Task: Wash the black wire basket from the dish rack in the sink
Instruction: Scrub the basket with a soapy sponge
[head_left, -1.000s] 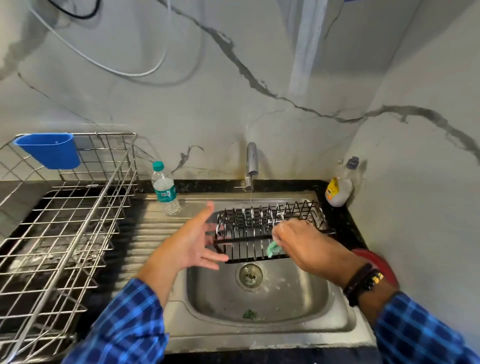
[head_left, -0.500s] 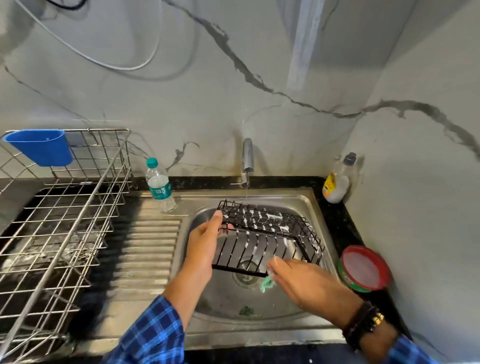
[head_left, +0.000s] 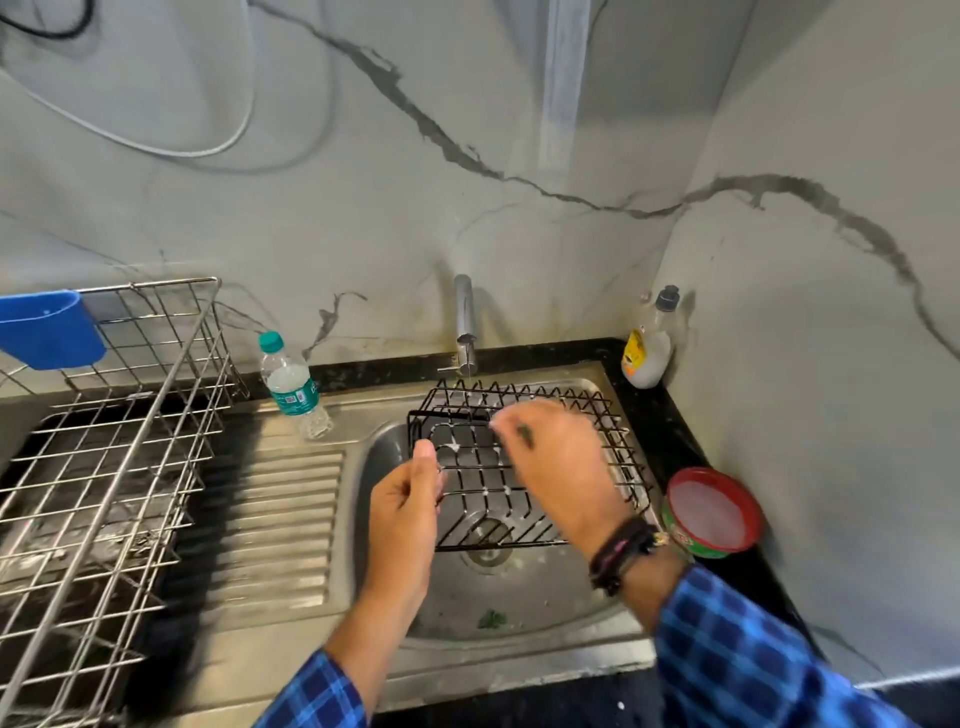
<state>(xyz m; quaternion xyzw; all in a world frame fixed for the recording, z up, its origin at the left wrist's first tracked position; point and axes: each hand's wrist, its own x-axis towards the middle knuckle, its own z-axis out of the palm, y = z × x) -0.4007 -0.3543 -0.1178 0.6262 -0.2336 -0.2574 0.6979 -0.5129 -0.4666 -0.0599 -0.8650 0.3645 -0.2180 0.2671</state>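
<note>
The black wire basket (head_left: 478, 493) is tilted over the steel sink (head_left: 519, 613), under the tap (head_left: 464, 327). White foam clings to some of its wires. My left hand (head_left: 408, 499) grips the basket's left edge between thumb and fingers. My right hand (head_left: 558, 467) is blurred and lies across the middle of the basket, fingers closed on a small green scrubber that is mostly hidden in the hand.
A steel dish rack (head_left: 104, 447) with a blue cup holder (head_left: 49, 328) stands at the left. A water bottle (head_left: 291, 384) sits behind the ribbed drainboard (head_left: 280, 525). A soap bottle (head_left: 649, 343) and a red-rimmed tub (head_left: 712, 512) stand at the right, next to the wall.
My right hand has moved from the basket's front edge up across its middle. The basket has turned, its base now facing me more. The left hand still grips the left edge.
</note>
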